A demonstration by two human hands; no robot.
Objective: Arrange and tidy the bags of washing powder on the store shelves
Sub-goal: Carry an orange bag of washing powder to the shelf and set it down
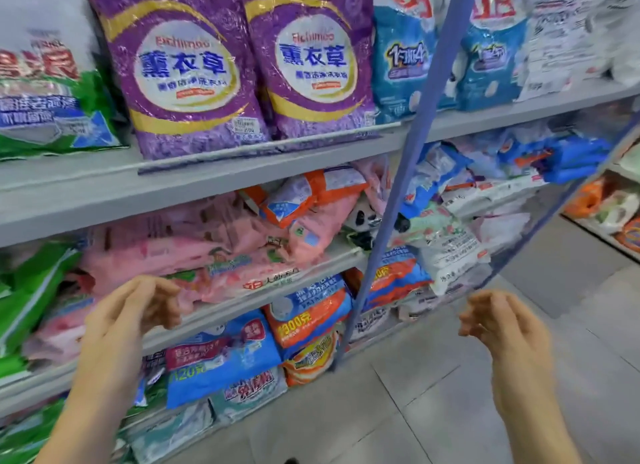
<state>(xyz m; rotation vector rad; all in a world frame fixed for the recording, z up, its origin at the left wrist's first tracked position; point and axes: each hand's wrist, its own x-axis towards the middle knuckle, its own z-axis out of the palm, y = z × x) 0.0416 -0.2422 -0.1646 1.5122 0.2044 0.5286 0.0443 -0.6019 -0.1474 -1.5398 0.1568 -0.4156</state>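
the left hand [138, 311] is hovering at the shelf's [242, 307] front edge by the pink bags [194, 252]. the right hand [498, 321] is hovering too, both loose, probably holding nothing.

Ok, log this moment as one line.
left hand: empty, before pink bags | right hand: empty, mid-air | purple bags: upright on upper shelf

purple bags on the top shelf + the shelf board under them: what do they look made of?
Purple bags: thin plastic film with a glossy finish; the creases catch bright glints and the fill bulges it softly. Shelf board: probably painted metal, matte pale grey, with a straight, thin front lip; painted board cannot be ruled out.
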